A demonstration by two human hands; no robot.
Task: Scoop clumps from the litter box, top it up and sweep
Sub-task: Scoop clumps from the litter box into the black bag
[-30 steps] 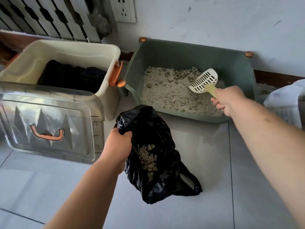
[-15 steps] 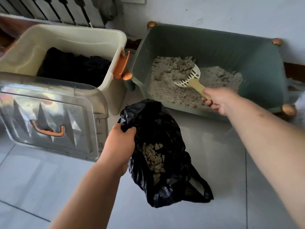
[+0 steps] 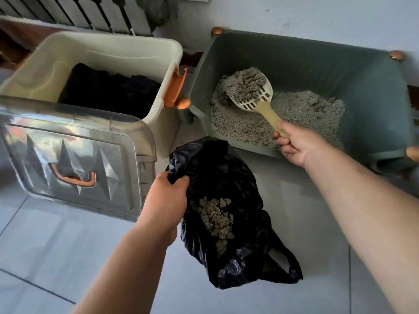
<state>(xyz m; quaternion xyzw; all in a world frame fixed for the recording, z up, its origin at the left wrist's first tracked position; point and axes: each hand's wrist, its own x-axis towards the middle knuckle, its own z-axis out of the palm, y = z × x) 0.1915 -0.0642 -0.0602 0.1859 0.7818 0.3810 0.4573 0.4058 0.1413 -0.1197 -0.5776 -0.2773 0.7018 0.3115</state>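
Note:
A green litter box point(image 3: 371, 94) stands against the wall with grey litter point(image 3: 301, 114) in it. My right hand point(image 3: 297, 143) grips the yellow handle of a slotted white scoop point(image 3: 258, 98). The scoop's head is raised over the left end of the litter and carries a heap of grey clumps point(image 3: 244, 83). On the floor in front of the box lies a black plastic bag point(image 3: 229, 223), its mouth held open at the rim by my left hand point(image 3: 165, 200). Brownish clumps point(image 3: 216, 219) lie inside the bag.
A cream storage bin point(image 3: 108, 51) with orange latches holds dark cloth, left of the litter box. Its clear lid point(image 3: 68, 155) leans against the bin's front. Pale floor tiles point(image 3: 294, 223) run under everything. A radiator point(image 3: 90, 12) and a white wall stand behind.
The scoop dug into the left end of the litter and came up loaded with clumps. My left hand and the bag stayed put. The view shifted closer.

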